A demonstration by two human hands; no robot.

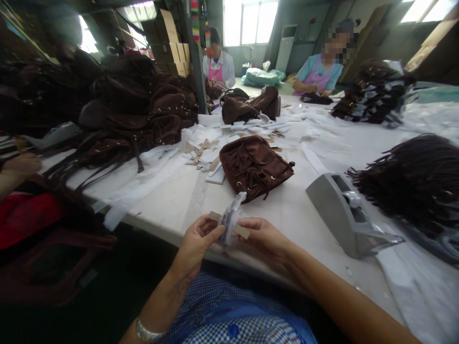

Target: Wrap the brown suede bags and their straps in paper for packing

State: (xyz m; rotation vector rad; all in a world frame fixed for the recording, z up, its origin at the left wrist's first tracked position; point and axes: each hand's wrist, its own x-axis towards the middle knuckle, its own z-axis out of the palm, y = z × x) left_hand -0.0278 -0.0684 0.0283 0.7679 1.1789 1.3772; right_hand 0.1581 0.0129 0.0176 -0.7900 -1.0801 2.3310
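Note:
Just over the table's near edge, my left hand [201,234] is closed, thumb and fingers pinching a dark strap-like piece in clear plastic wrap [230,220]. A small cardboard piece [214,216] sticks up by my left fingertips. My right hand [264,235] is closed too, its fingers on the other side of the same wrapped piece. Against my right fingers lies a second small cardboard piece [242,232]. What exactly is inside the wrap is too blurred to tell. Beyond my hands a brown fringed bag [255,167] with gold rings lies on the table.
A grey tape dispenser [337,212] stands at right, beside dark fringed goods [412,177]. Brown bags [136,105] are heaped at left. Cardboard scraps [201,153] and white sheets litter the table [168,205]. Two people in pink aprons work across it; another person's hand [23,163] shows at left.

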